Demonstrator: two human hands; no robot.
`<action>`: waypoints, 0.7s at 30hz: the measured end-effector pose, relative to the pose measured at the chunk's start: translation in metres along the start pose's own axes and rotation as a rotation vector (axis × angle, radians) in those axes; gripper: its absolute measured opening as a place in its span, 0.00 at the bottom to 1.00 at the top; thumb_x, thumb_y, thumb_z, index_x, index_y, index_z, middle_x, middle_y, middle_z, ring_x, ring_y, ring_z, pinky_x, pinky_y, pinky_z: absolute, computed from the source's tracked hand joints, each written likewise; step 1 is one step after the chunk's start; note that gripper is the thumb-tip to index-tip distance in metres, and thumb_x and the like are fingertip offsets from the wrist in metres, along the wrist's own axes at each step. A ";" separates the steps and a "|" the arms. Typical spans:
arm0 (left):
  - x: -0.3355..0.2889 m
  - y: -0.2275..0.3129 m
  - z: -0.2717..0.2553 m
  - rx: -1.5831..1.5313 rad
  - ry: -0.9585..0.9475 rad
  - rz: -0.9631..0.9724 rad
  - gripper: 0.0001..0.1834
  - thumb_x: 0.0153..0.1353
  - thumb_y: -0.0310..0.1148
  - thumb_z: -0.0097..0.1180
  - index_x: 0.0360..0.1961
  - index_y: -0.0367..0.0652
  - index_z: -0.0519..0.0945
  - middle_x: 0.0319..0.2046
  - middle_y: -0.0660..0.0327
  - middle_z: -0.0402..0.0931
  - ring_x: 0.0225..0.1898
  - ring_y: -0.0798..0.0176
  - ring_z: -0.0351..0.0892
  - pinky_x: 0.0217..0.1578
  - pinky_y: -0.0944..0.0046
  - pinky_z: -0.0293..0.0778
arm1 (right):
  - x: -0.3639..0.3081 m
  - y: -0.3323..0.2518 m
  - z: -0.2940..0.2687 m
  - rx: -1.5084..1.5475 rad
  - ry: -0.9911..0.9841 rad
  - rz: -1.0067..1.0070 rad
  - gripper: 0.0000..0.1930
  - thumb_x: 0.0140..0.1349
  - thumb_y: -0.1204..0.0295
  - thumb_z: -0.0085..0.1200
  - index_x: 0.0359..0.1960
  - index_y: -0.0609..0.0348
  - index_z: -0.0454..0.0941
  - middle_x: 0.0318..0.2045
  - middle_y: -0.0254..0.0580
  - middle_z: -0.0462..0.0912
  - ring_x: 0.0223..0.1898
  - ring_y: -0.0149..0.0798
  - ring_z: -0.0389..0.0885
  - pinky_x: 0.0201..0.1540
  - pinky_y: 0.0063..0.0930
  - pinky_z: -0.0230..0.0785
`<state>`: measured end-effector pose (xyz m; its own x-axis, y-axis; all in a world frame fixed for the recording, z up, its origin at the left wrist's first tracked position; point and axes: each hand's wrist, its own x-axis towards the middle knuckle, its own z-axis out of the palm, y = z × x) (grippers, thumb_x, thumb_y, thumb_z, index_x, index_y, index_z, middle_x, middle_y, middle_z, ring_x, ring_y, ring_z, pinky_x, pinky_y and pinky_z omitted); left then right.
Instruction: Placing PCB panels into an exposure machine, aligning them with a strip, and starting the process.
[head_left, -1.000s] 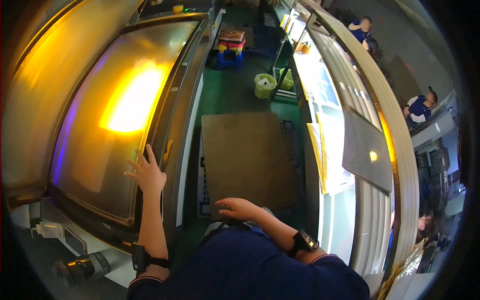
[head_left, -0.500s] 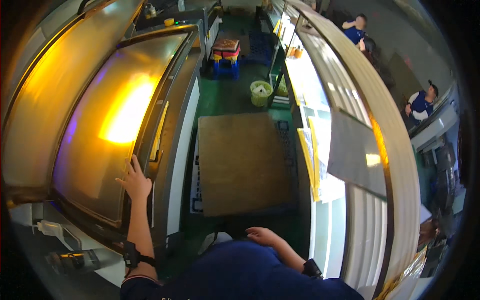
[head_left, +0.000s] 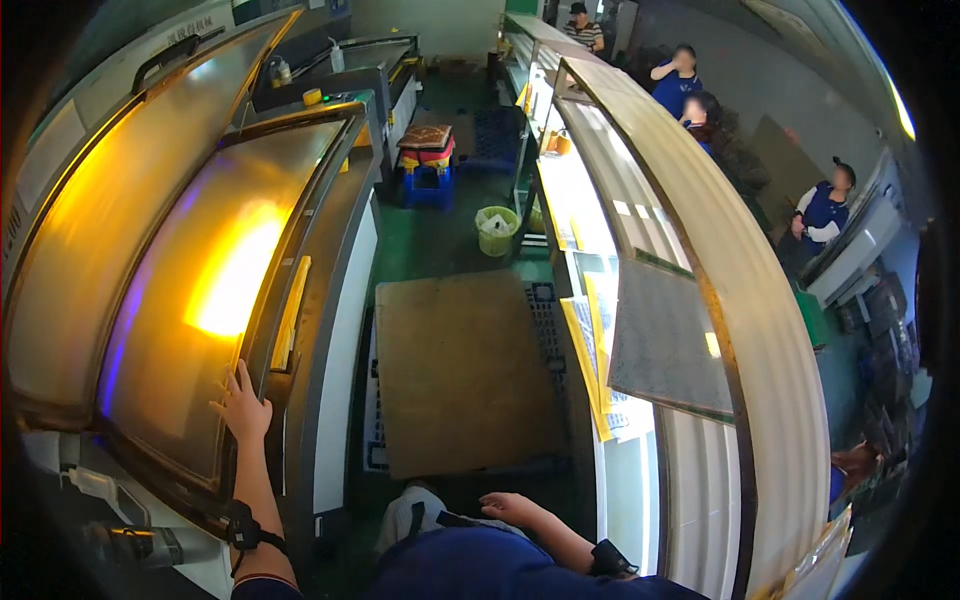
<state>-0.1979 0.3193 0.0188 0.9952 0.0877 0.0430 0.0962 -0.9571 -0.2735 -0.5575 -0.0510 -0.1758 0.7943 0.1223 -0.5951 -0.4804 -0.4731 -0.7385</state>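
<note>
My left hand [head_left: 243, 405] rests with fingers spread on the near right corner area of a wide machine bed [head_left: 165, 360]. The bed's pale sheet glows yellow, with a violet line along its left side. A large lid [head_left: 75, 240] stands raised on the bed's left. In front of my body, my right hand [head_left: 510, 508] hangs with nothing seen in it, fingers loosely stretched and pointing left. It touches neither the bed nor the lit table [head_left: 630, 490] on the right. A yellow strip [head_left: 291, 315] lies on the machine's dark right ledge.
A brown board [head_left: 470, 380] lies on the floor ahead. Beyond it stand a green bin [head_left: 496, 232] and a blue stool [head_left: 428, 185] with cushions. A grey framed panel [head_left: 665, 335] leans over the lit table, near yellow-edged sheets [head_left: 590, 370]. Several people are at the far right.
My view has tilted up, so things sit lower in the picture and another person shows at the back. My left hand stays on the bed; my right hand keeps near my body.
</note>
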 end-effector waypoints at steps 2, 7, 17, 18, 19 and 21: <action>0.001 0.000 0.001 0.002 0.010 0.002 0.52 0.55 0.42 0.65 0.76 0.57 0.46 0.75 0.56 0.46 0.72 0.41 0.52 0.64 0.29 0.56 | 0.001 0.008 0.004 0.003 -0.030 0.013 0.25 0.67 0.55 0.52 0.60 0.57 0.74 0.52 0.50 0.82 0.54 0.51 0.80 0.56 0.38 0.71; 0.003 -0.001 0.003 0.025 0.014 0.002 0.52 0.54 0.42 0.64 0.76 0.57 0.46 0.75 0.55 0.46 0.73 0.40 0.51 0.64 0.28 0.56 | 0.015 0.007 0.008 0.031 -0.027 0.006 0.24 0.67 0.56 0.53 0.59 0.57 0.75 0.52 0.51 0.82 0.53 0.49 0.82 0.56 0.39 0.73; 0.013 -0.001 0.012 0.052 0.020 0.021 0.53 0.54 0.42 0.64 0.76 0.58 0.45 0.75 0.57 0.45 0.73 0.42 0.50 0.64 0.29 0.57 | 0.082 -0.042 -0.037 -0.118 -0.070 -0.142 0.22 0.66 0.58 0.53 0.56 0.58 0.77 0.50 0.51 0.83 0.51 0.53 0.81 0.53 0.41 0.73; 0.013 -0.001 0.013 0.064 0.006 0.018 0.53 0.54 0.42 0.64 0.76 0.58 0.45 0.75 0.57 0.45 0.73 0.42 0.50 0.64 0.29 0.57 | 0.086 -0.045 -0.043 -0.159 -0.041 -0.149 0.22 0.65 0.58 0.54 0.56 0.58 0.77 0.50 0.51 0.83 0.51 0.53 0.81 0.53 0.40 0.73; 0.013 -0.001 0.013 0.064 0.009 0.021 0.53 0.54 0.43 0.64 0.76 0.58 0.45 0.75 0.58 0.45 0.73 0.42 0.49 0.64 0.29 0.56 | 0.088 -0.046 -0.048 -0.123 -0.005 -0.169 0.21 0.66 0.61 0.55 0.55 0.60 0.77 0.48 0.51 0.83 0.50 0.49 0.82 0.53 0.38 0.74; 0.014 0.000 0.013 0.067 0.009 0.025 0.53 0.54 0.43 0.64 0.76 0.58 0.45 0.75 0.58 0.45 0.73 0.42 0.49 0.64 0.29 0.56 | 0.088 -0.045 -0.056 -0.063 0.075 -0.152 0.20 0.65 0.65 0.56 0.55 0.63 0.76 0.46 0.52 0.84 0.49 0.46 0.83 0.52 0.36 0.74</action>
<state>-0.1842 0.3243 0.0067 0.9972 0.0610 0.0443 0.0724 -0.9382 -0.3385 -0.4451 -0.0676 -0.1779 0.8826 0.1323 -0.4512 -0.3306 -0.5078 -0.7955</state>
